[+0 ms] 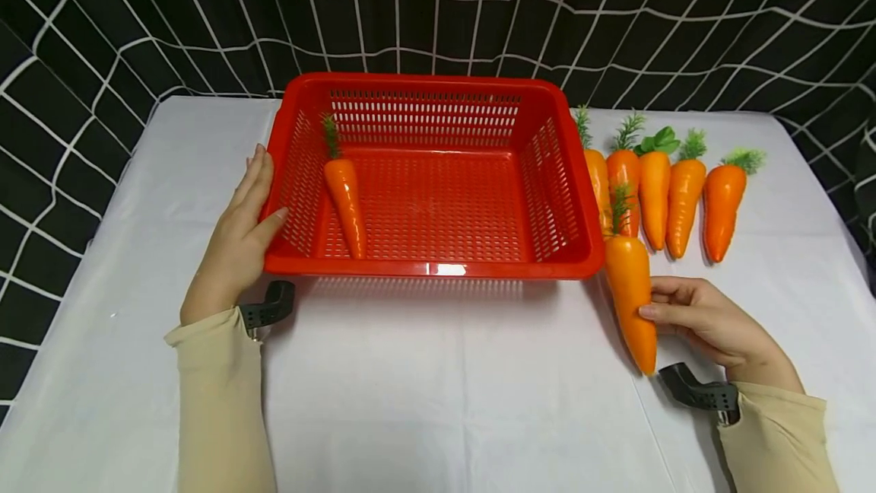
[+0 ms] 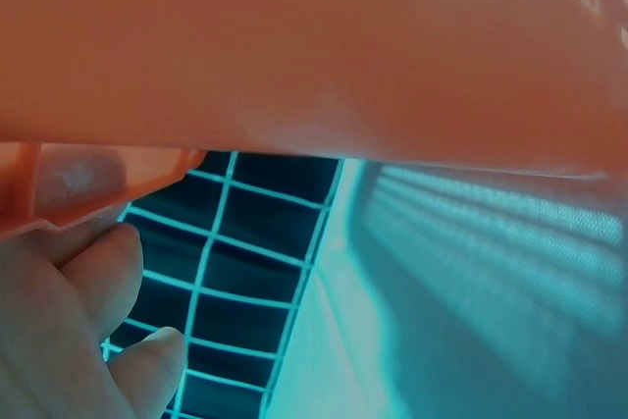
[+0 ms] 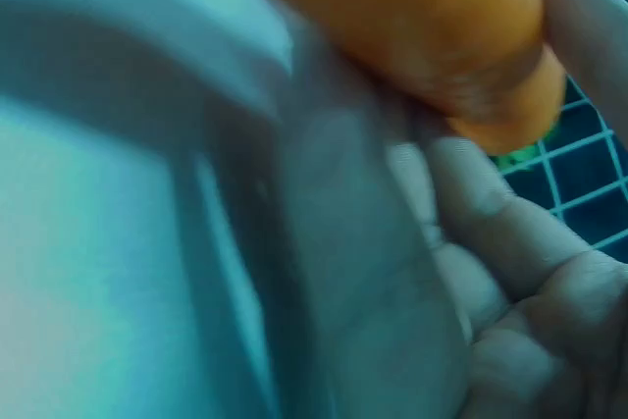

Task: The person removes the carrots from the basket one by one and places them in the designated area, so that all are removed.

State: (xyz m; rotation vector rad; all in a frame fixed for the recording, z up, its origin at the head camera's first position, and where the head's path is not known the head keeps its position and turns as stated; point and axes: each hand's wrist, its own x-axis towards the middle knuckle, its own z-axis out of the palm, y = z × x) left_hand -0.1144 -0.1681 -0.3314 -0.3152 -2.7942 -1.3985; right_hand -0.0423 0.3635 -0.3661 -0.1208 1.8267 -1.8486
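Note:
A red plastic basket [image 1: 438, 268] with slotted walls stands on the white cloth. My left hand [image 1: 236, 238] grips its left rim, thumb over the edge and fingers along the outside; in the left wrist view fingers show beneath the rim. Inside, near the left wall, lies an orange toy carrot [image 1: 347, 204] with a green top. My right hand [image 1: 705, 318] pinches another carrot [image 1: 630, 287] between thumb and fingers, just off the basket's front right corner, leafy end pointing away. The right wrist view shows this carrot [image 3: 442, 26] close up, blurred, above curled fingers.
Several more carrots [image 1: 682, 208] lie in a row right of the basket, leafy ends at the back; the leftmost is partly hidden by the rim. White cloth [image 1: 411, 386] covers the table. Black cloth behind white netting [image 1: 438, 14] borders the back and sides.

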